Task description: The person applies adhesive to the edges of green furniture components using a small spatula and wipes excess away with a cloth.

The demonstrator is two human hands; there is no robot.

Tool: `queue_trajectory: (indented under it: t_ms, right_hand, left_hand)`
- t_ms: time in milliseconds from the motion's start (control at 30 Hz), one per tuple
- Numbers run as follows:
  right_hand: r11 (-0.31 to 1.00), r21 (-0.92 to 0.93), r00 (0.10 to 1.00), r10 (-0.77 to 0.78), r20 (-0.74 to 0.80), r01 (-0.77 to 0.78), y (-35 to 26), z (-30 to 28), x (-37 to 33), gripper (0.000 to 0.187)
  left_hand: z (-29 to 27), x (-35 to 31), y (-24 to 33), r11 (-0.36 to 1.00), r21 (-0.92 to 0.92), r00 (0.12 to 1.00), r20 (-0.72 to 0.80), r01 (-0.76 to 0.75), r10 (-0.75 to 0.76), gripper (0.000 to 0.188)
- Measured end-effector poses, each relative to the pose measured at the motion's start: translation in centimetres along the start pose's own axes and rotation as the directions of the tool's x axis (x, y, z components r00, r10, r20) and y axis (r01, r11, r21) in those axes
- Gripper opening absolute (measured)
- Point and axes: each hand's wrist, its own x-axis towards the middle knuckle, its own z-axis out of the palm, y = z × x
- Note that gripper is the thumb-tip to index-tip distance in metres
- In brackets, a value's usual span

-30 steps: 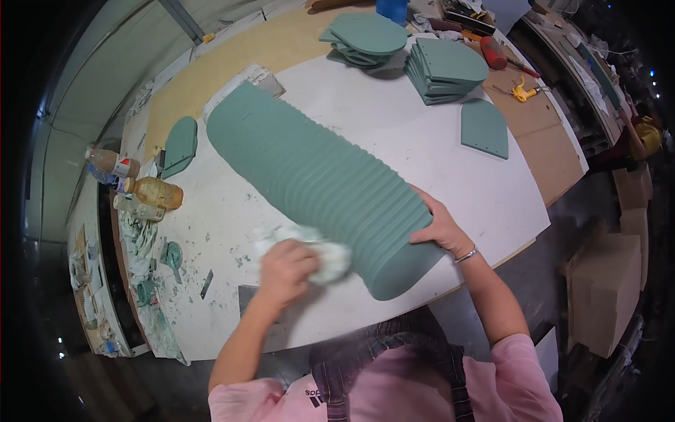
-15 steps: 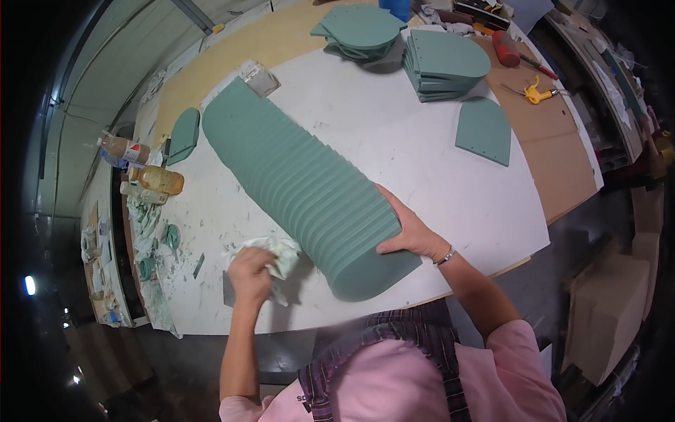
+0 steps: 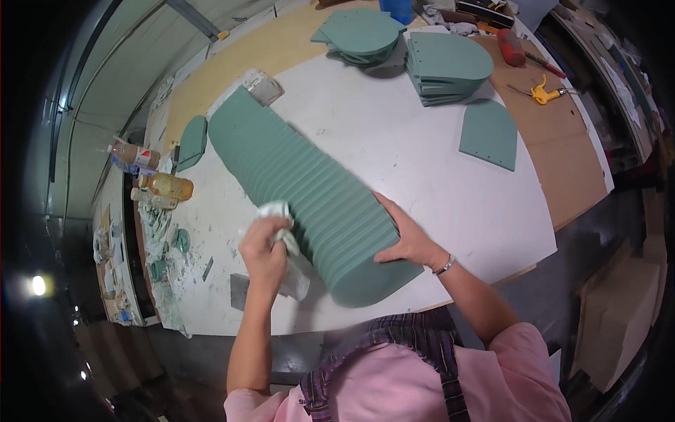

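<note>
A long row of green round-ended panels [image 3: 309, 190] leans slantwise across the white tabletop, each overlapping the one behind it. My right hand [image 3: 409, 235] grips the near end of this row, its thumb on the front panel and its fingers along the right edge. In my closed left hand [image 3: 266, 250] is a crumpled whitish cloth [image 3: 290, 274], held against or just beside the row's left edge; contact is hard to tell. A small grey flat plate [image 3: 239, 292] lies by my left wrist. At the row's far end sits a whitish block [image 3: 260, 87].
More green panels [image 3: 450, 60] are piled at the back, with a single panel [image 3: 490, 133] on the right and another [image 3: 192, 143] at left. Bottles [image 3: 167, 186] stand on the left edge. A red-headed mallet [image 3: 511, 48] and a yellow air gun [image 3: 543, 91] lie at right.
My left hand has moved up and slightly right with the cloth, nearer the row's left side. My right hand keeps its hold. The whole view has shifted a little.
</note>
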Motion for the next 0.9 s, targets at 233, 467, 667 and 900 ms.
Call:
queue_trajectory:
  t_ms: [233,467,667,900]
  right_hand:
    - [0.993,0.107,0.999,0.041,0.017,-0.042,1.3,0.3,-0.1,0.116]
    - [0.996,-0.042,0.997,-0.072,0.016,0.072,0.3,0.0,0.2,0.110]
    - [0.994,-0.083,0.997,-0.071,0.028,0.073,1.0,-0.2,0.1,0.111]
    - [0.983,0.173,0.996,0.057,0.065,-0.068,-0.7,0.5,0.1,0.111]
  left_hand:
    - [6.6,4.8,4.7,0.880,0.255,0.915,0.165,-0.401,0.369,0.046]
    - [-3.0,-1.2,-3.4,0.993,0.102,0.998,-0.013,-0.066,0.068,0.026]
    - [1.9,-0.3,2.6,0.947,0.131,0.947,0.174,-0.294,0.270,0.021]
    - [-1.2,-8.5,-6.5,0.846,-0.014,0.846,-0.017,0.533,-0.533,0.026]
